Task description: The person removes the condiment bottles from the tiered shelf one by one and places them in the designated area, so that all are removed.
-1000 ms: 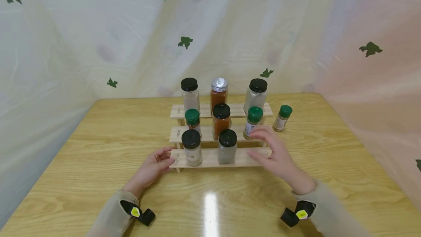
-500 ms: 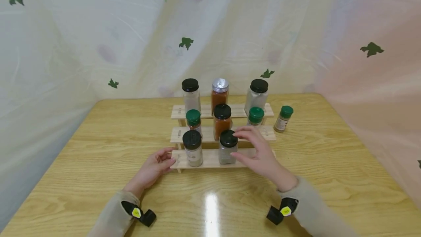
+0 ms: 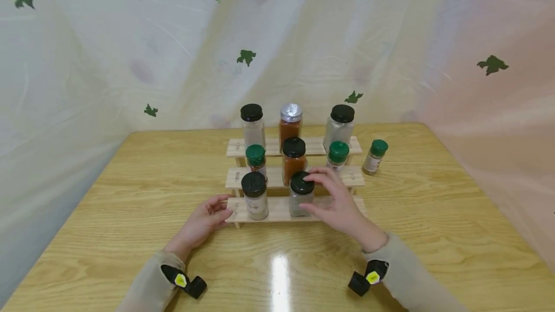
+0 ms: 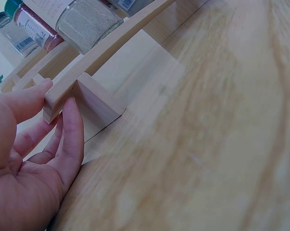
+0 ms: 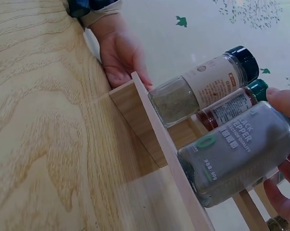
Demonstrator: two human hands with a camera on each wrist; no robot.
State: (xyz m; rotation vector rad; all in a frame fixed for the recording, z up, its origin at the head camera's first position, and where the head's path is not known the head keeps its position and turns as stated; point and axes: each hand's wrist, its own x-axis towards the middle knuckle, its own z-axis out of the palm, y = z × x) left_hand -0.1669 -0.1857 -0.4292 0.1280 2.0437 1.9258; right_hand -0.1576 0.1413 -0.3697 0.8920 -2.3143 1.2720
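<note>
A three-tier wooden spice rack stands on the table, with spice jars on every tier. My left hand pinches the left end of its lowest shelf; in the left wrist view the thumb lies on top and fingers reach beneath. My right hand holds the black-lidded black pepper jar near its lid, thumb on one side and fingers on the other. That jar stands on the lowest shelf, right of a round jar with a black lid and pale label. Part of the right hand is cut off in the right wrist view.
On the middle tier are two green-lidded jars and an orange-filled jar. The top tier bears two black-lidded jars and a silver-lidded one. A small green-capped jar stands on the table right of the rack. A curtain hangs behind.
My right hand has moved left, from beside the green-lidded jar at the middle tier's right to the black pepper jar. My left hand has stayed at the shelf's end.
</note>
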